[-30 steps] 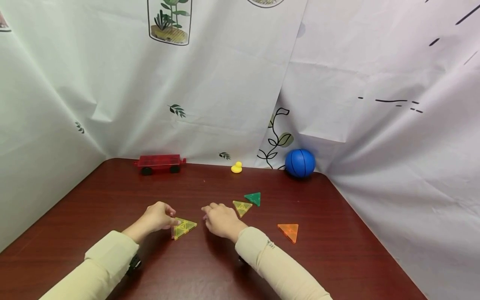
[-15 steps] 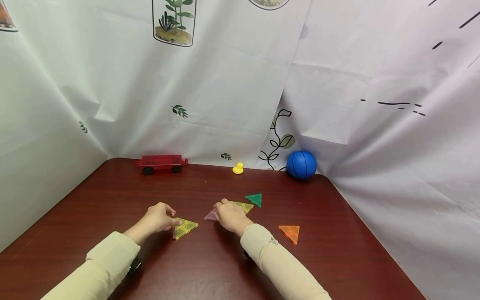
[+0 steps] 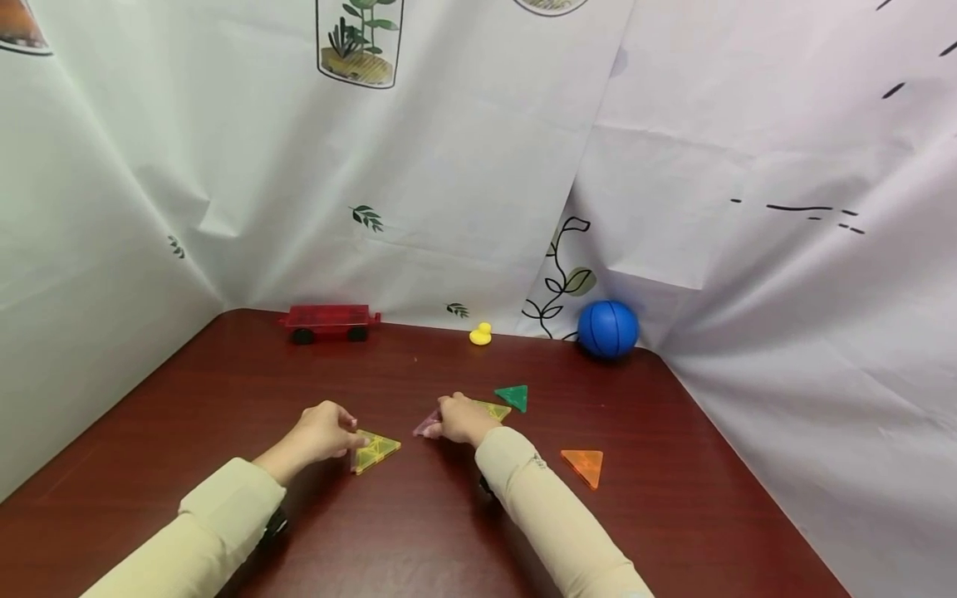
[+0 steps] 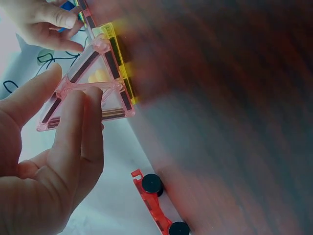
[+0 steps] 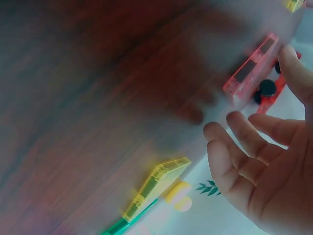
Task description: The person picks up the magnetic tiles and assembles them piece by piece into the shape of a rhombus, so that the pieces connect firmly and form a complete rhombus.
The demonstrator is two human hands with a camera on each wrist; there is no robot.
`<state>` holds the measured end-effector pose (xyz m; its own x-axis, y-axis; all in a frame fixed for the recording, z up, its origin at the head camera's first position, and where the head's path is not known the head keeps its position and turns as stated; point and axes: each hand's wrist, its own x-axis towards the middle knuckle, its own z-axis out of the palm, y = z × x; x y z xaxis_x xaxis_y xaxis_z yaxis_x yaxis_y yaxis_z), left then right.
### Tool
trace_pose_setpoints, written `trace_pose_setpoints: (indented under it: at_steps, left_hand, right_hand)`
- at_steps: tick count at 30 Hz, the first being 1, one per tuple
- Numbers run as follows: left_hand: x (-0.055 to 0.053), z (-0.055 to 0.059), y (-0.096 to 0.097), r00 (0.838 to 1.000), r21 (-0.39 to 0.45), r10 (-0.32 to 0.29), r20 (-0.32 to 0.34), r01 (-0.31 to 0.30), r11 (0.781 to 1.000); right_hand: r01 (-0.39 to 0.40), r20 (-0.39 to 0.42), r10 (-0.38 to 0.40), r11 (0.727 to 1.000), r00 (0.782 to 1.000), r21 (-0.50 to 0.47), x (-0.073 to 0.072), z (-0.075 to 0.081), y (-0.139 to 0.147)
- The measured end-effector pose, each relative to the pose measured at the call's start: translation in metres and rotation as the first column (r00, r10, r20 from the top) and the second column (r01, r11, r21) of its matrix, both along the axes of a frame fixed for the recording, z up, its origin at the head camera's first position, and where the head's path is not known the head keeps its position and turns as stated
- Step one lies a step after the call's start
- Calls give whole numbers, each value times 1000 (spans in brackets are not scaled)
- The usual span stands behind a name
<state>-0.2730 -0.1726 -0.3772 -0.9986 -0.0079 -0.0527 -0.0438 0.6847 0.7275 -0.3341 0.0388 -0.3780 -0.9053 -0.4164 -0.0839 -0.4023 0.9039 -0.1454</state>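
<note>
Thumb and fingers of my left hand [image 3: 321,432] pinch a translucent pink triangular magnetic tile [image 4: 83,68] that stands up along a yellow triangular tile [image 3: 380,453]. Its dark magnet strips show in the left wrist view. My right hand [image 3: 462,418] has its thumb and fingertips at the edges of a second pink triangular tile [image 5: 252,68], low over the table right of the left hand. Beyond the right hand lies another yellow triangular tile [image 3: 497,409], partly covered by that hand, with a green triangular tile [image 3: 516,398] behind it.
An orange triangular tile [image 3: 586,465] lies to the right on the dark red table [image 3: 419,531]. Along the back edge stand a red wheeled toy wagon [image 3: 329,320], a small yellow duck [image 3: 481,335] and a blue ball [image 3: 609,329]. Printed white cloth [image 3: 463,166] hangs behind.
My right hand has moved right and slightly back, and the second pink tile has come into view under its fingers, now more tilted. The left hand keeps its place at the pink and yellow tiles.
</note>
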Motion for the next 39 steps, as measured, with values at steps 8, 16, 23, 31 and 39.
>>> trace_pose_setpoints:
  at_steps: [8,16,23,31,39]
  left_hand:
    - [2,1,0,1000,4,-4,-3,4,1000]
    - [0,1,0,1000,-3,4,-17,-4,1000]
    - [0,-1,-1,1000,-10,10,-16,-10,1000]
    - [0,-1,-1,1000,-2,7,-10,-7,1000]
    - [1,-1,-1,1000,6,11,-9,-11,1000]
  right_hand:
    - [25,72,-25,1000,997,0,-13,-3,0]
    - [35,103,-35,999,994,2,-18,-3,-1]
    - [85,142,-73,993,987,-78,-15,-1,-1]
    - [62,80,-42,958,996,-280,-15,8,1]
    - [86,83,-52,871,995,-484,-11,19,-4]
